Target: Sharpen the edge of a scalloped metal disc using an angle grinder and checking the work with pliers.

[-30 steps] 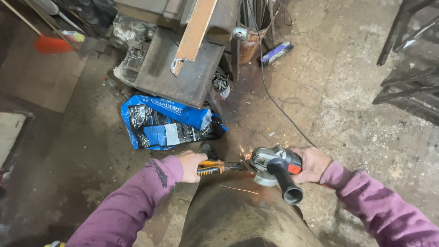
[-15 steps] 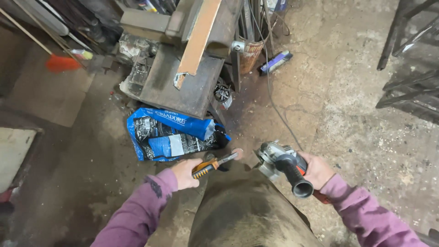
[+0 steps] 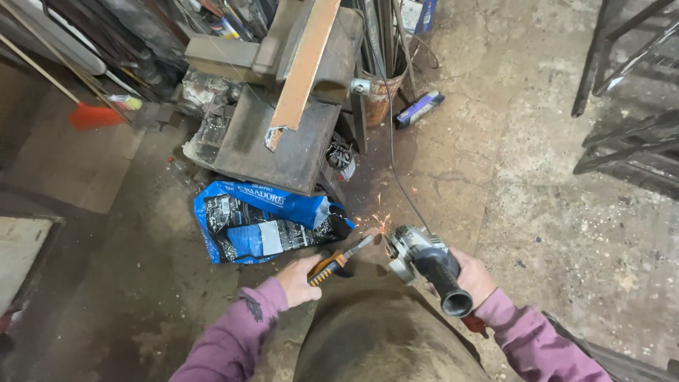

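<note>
Left hand is clenched round the orange-and-black handle of a small steel-tipped hand tool, tip pointing up-right at the grinder disc. Right hand grips a grey angle grinder with a black side handle; its fingers are mostly hidden behind the body. A few sparks fly just above where the tip meets the disc. One crumpled blue plastic bag lies just beyond the left hand. Can't make out the tool's tip shape, too small.

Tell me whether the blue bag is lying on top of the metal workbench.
No, the blue bag lies on the concrete floor in front of the metal workbench.
</note>
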